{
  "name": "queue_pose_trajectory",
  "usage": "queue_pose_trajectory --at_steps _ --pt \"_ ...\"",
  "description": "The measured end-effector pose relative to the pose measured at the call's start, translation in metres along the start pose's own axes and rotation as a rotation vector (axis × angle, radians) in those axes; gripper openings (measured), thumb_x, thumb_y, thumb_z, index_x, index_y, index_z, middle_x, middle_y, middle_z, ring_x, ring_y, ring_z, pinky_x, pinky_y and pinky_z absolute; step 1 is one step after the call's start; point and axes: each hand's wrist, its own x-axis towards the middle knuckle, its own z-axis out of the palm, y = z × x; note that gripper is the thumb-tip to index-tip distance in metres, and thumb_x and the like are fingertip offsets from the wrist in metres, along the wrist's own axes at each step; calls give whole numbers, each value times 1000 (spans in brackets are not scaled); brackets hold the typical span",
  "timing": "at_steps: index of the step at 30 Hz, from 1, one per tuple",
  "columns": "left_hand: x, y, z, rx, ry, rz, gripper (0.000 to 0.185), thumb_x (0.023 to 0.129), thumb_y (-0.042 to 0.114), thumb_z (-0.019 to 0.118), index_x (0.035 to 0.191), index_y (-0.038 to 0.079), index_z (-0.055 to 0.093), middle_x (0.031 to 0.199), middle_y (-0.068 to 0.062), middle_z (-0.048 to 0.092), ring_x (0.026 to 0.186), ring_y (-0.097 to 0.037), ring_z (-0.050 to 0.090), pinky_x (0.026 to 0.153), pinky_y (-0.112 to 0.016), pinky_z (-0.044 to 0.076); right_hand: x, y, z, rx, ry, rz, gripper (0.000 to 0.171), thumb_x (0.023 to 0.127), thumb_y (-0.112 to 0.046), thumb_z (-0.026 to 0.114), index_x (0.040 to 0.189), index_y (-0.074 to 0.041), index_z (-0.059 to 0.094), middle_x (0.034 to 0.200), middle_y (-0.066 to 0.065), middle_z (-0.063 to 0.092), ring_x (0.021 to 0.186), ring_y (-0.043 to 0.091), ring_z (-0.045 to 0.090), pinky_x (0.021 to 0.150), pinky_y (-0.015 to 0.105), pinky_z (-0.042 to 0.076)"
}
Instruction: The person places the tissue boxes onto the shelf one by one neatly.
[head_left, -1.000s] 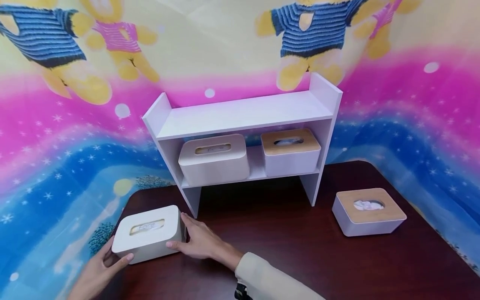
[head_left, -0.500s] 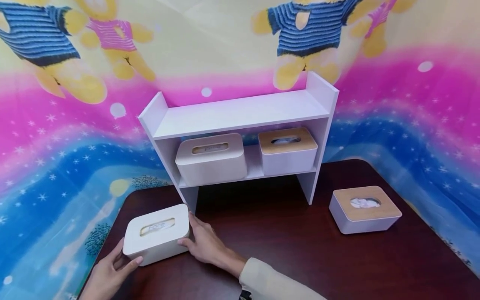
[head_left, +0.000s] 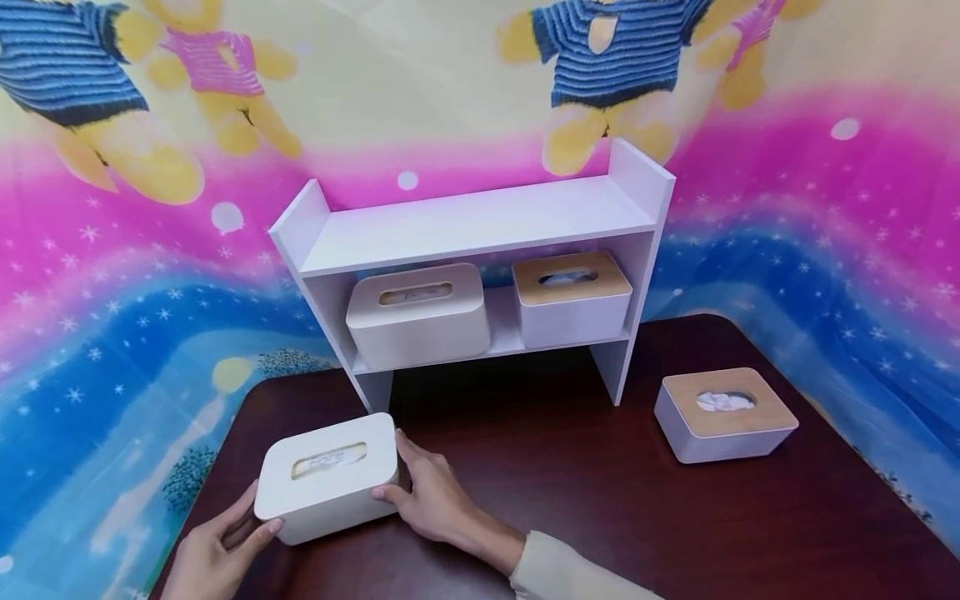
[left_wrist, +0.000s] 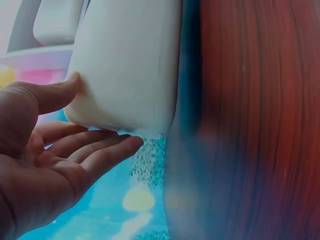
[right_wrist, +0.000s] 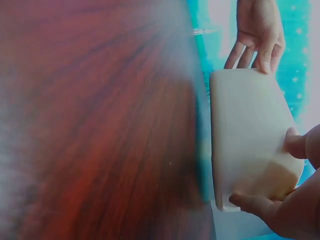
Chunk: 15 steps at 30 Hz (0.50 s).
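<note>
A white tissue box point(head_left: 327, 475) with a slot in its lid is at the front left of the dark wooden table point(head_left: 600, 500). My left hand point(head_left: 225, 542) holds its left end, thumb on the near side and fingers beneath. The left wrist view shows those fingers point(left_wrist: 95, 150) under the box point(left_wrist: 125, 65). My right hand point(head_left: 431, 500) grips the right end, thumb in front and fingers round the back. In the right wrist view the box point(right_wrist: 247, 140) sits between my right hand point(right_wrist: 290, 210) and my left hand point(right_wrist: 257, 35).
A white two-level shelf point(head_left: 465, 225) stands at the back of the table. Its lower level holds a white tissue box point(head_left: 416, 315) and a wooden-lidded one point(head_left: 572, 298). Another wooden-lidded tissue box point(head_left: 723, 412) lies at the table's right. A colourful backdrop surrounds the table.
Both hands have carried the white tissue box to the right, closer to the shelf's left leg, while keeping their hold on its ends.
</note>
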Motion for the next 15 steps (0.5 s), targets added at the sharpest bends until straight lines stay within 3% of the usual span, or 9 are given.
queue_pose_trajectory --at_steps 6,11,15 --pt "-14 16 11 -55 86 75 78 100 40 78 163 9 43 156 -26 50 125 -37 68 80 -33 67 -15 -3 -20 59 59 16 84 99 -33 79 163 3 39 165 20 46 152 26 49 121 42 47" --pt "-22 33 23 -132 130 133 73 99 34 80 160 10 48 155 -21 53 115 -4 68 81 -27 66 -25 -3 -36 166 83 43 82 97 -25 81 162 5 39 166 20 43 149 26 49 111 34 54" --pt "-25 43 35 -181 157 188 71 99 30 81 159 10 50 154 -20 55 112 8 61 80 -18 63 -32 -2 -48 227 94 56 81 97 -21 81 160 8 39 166 25 41 148 29 50 107 30 55"
